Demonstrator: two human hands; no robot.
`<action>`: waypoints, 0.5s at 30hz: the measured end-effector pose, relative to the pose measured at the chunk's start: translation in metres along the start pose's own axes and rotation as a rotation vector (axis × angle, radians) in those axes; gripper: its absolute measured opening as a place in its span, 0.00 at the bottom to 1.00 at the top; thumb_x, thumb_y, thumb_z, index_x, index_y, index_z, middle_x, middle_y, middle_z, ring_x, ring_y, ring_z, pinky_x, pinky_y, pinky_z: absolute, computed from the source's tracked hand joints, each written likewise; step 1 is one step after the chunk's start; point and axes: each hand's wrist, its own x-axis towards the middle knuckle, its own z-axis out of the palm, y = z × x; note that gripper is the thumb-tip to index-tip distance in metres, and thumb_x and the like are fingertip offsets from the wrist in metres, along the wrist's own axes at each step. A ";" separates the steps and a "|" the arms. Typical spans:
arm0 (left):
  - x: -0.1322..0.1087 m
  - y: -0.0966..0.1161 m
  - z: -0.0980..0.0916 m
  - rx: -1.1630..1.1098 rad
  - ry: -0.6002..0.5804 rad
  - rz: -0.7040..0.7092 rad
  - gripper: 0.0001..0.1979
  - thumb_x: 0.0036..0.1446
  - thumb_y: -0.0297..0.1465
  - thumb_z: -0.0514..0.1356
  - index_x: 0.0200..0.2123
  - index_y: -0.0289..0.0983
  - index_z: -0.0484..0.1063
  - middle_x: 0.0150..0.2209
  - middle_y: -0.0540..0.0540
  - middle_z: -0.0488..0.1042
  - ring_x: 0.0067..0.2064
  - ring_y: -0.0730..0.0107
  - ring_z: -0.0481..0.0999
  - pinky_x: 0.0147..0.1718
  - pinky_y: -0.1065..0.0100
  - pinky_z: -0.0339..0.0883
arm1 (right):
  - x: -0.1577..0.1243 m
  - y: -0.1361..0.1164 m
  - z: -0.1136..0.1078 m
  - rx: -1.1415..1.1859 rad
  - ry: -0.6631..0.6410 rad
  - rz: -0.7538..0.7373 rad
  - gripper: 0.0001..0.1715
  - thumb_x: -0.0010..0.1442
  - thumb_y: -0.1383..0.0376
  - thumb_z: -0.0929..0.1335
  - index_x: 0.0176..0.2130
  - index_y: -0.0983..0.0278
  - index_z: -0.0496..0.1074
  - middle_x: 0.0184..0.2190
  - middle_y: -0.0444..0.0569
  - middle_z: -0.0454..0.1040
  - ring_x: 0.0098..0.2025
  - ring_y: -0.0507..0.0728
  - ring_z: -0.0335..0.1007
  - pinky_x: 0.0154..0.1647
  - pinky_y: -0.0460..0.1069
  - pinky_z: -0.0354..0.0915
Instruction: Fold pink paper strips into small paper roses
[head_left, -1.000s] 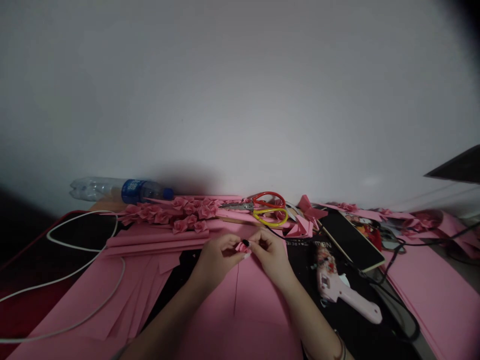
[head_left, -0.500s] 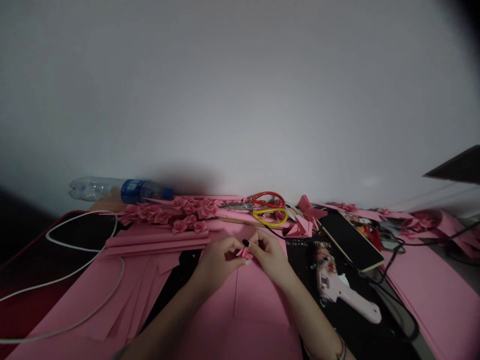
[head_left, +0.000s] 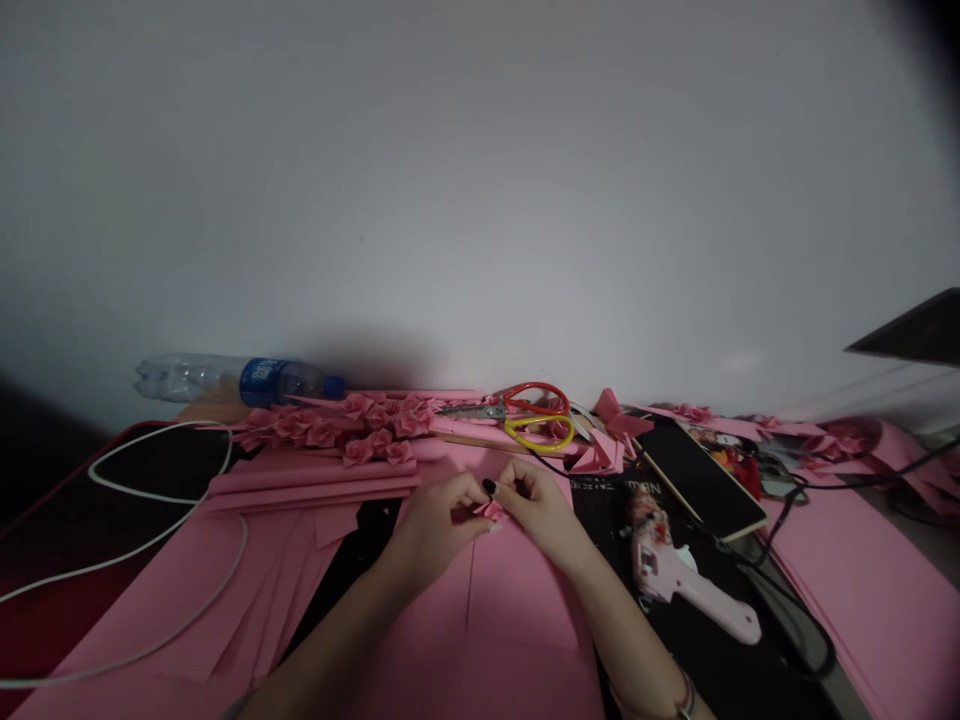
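Between my fingertips is a small pink paper flower (head_left: 490,510), partly covered by the fingers. My left hand (head_left: 444,515) pinches it from the left, thumb and forefinger closed on its edge. My right hand (head_left: 536,508) grips it from the other side, with a dark-nailed thumb on top. Beneath both hands lie pink paper sheets (head_left: 517,600). Just beyond them, scissors (head_left: 491,411) with one red and one yellow handle rest on pink paper. A pile of finished-looking paper roses (head_left: 375,430) lies behind my left hand.
A pale pink glue gun (head_left: 697,585) and a phone (head_left: 705,480) lie to the right among black cables. On the left are rolled paper (head_left: 315,487), a white cord (head_left: 161,497) and a plastic bottle (head_left: 225,380) on its side. A wall (head_left: 480,200) rises behind.
Both hands stay in almost the same place around the paper flower, with only slight finger movement. The whole view shifts very slightly.
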 end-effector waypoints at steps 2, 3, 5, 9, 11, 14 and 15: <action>0.000 -0.001 0.000 -0.028 0.016 -0.015 0.05 0.44 0.30 0.63 0.26 0.37 0.69 0.27 0.50 0.74 0.32 0.67 0.73 0.31 0.71 0.63 | 0.000 -0.001 -0.001 0.031 -0.002 -0.001 0.13 0.53 0.63 0.66 0.21 0.63 0.60 0.18 0.39 0.59 0.21 0.49 0.53 0.22 0.45 0.50; 0.001 -0.001 0.000 -0.046 0.025 -0.029 0.06 0.44 0.30 0.63 0.25 0.37 0.68 0.27 0.50 0.74 0.32 0.67 0.73 0.31 0.71 0.63 | 0.000 -0.002 -0.001 0.044 -0.004 -0.003 0.12 0.52 0.63 0.66 0.22 0.64 0.60 0.19 0.39 0.60 0.21 0.49 0.54 0.23 0.45 0.51; 0.002 -0.003 -0.001 -0.064 0.038 -0.054 0.07 0.43 0.30 0.63 0.24 0.37 0.66 0.26 0.51 0.72 0.31 0.68 0.72 0.30 0.72 0.62 | 0.000 -0.001 -0.002 0.062 -0.012 -0.004 0.11 0.51 0.64 0.68 0.23 0.64 0.62 0.20 0.39 0.61 0.22 0.49 0.54 0.23 0.44 0.52; 0.002 -0.005 -0.001 0.018 0.051 -0.058 0.09 0.43 0.30 0.64 0.23 0.37 0.64 0.23 0.53 0.70 0.29 0.69 0.70 0.26 0.73 0.59 | 0.000 0.002 -0.003 0.063 -0.044 0.001 0.10 0.48 0.66 0.70 0.24 0.65 0.63 0.20 0.39 0.60 0.22 0.48 0.53 0.23 0.44 0.51; 0.002 -0.004 -0.001 0.058 0.035 -0.052 0.09 0.43 0.31 0.63 0.24 0.37 0.65 0.24 0.52 0.71 0.29 0.69 0.70 0.27 0.72 0.59 | 0.000 0.004 -0.003 0.047 -0.043 0.010 0.12 0.49 0.65 0.70 0.23 0.64 0.62 0.19 0.39 0.60 0.22 0.48 0.53 0.22 0.44 0.50; 0.001 -0.002 -0.001 0.064 0.001 -0.053 0.07 0.45 0.31 0.62 0.24 0.37 0.65 0.25 0.52 0.72 0.30 0.69 0.71 0.28 0.72 0.60 | -0.001 0.004 -0.003 0.028 -0.048 0.036 0.14 0.50 0.63 0.69 0.22 0.63 0.60 0.18 0.39 0.61 0.21 0.48 0.53 0.21 0.44 0.49; 0.000 -0.001 0.000 0.050 -0.011 -0.054 0.06 0.45 0.30 0.62 0.25 0.37 0.66 0.26 0.52 0.72 0.31 0.68 0.71 0.28 0.72 0.60 | -0.001 0.004 -0.003 0.024 -0.052 0.040 0.15 0.51 0.62 0.69 0.21 0.63 0.60 0.18 0.39 0.60 0.20 0.48 0.52 0.21 0.44 0.49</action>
